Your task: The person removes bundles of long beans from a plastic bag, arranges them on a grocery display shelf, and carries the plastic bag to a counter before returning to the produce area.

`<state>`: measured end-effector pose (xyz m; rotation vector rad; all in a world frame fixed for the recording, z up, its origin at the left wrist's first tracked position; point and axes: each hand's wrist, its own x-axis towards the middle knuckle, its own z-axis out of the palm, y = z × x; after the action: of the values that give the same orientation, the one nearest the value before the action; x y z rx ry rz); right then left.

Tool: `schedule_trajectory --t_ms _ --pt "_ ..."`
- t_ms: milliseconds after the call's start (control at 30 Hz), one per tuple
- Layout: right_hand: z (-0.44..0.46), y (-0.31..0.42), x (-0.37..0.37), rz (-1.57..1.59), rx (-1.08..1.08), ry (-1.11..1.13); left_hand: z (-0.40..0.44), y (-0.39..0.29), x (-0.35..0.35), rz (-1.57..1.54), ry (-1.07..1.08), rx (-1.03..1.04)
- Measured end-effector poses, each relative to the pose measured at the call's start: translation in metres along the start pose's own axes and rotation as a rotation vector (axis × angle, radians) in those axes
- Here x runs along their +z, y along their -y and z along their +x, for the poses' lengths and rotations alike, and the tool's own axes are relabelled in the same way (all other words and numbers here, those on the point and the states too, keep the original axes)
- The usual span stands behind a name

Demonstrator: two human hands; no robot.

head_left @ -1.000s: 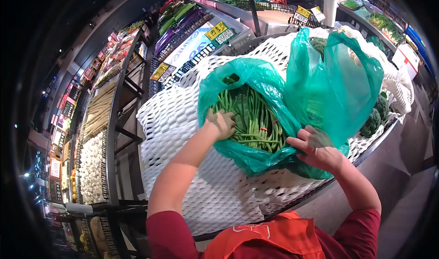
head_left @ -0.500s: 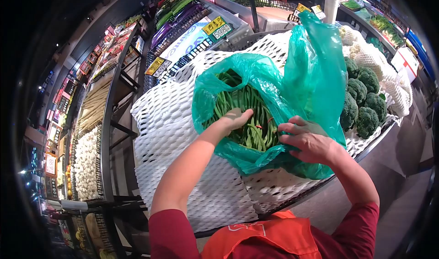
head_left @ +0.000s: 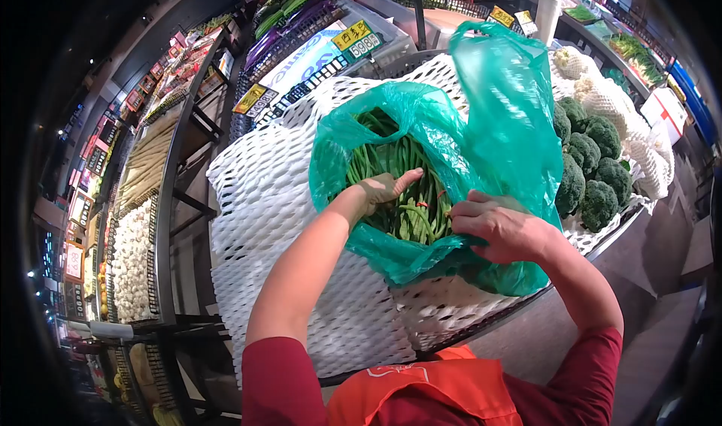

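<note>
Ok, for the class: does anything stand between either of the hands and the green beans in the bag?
Nothing visible blocks the left hand; it reaches through the open mouth of the green bag onto the green beans. The right hand grips the bag's gathered edge, so plastic seems to lie between.

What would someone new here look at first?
Probably the big, shiny green bag, open in the middle, with long green beans inside. The left hand is in among them, and the right hand is at the bag's edge. Next, maybe the dark broccoli heaped to the right.
</note>
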<state>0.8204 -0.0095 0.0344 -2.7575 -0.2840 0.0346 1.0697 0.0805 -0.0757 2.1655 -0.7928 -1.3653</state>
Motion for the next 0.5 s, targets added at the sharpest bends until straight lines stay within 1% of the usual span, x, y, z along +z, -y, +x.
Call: schedule_trajectory --t_ms 33,100,133,200,233,267,367,433,467,500 --pt "0.002 0.001 -0.002 0.007 0.005 0.025 -0.001 -0.001 0.002 -0.067 -0.021 0.013" --pt "0.003 0.000 -0.004 0.017 0.051 -0.007 -0.015 -0.008 0.010 -0.205 -0.060 0.036" --pt "0.003 -0.001 -0.004 0.022 0.075 -0.023 0.012 0.007 0.006 -0.289 0.164 -0.002" --pt "0.000 -0.004 -0.001 0.133 0.024 -0.124 0.007 -0.003 0.016 -0.402 0.130 0.029" --pt "-0.002 -0.005 -0.001 0.191 -0.002 -0.170 0.003 -0.006 0.021 -0.432 0.072 0.003" --pt "-0.001 -0.004 -0.002 0.284 0.012 -0.171 -0.015 -0.018 0.024 -0.462 0.013 -0.021" --pt "0.011 -0.003 -0.009 0.539 0.036 -0.182 -0.033 -0.030 0.031 -0.570 -0.054 0.044" --pt "0.018 -0.009 -0.008 0.683 0.034 -0.188 -0.051 -0.029 0.022 -0.753 0.308 0.189" --pt "0.021 -0.013 -0.007 0.671 0.015 -0.183 -0.044 -0.027 0.022 -0.772 0.356 0.199" --pt "0.019 -0.013 -0.010 0.513 0.048 -0.167 -0.038 -0.026 0.023 -0.790 0.405 0.207"
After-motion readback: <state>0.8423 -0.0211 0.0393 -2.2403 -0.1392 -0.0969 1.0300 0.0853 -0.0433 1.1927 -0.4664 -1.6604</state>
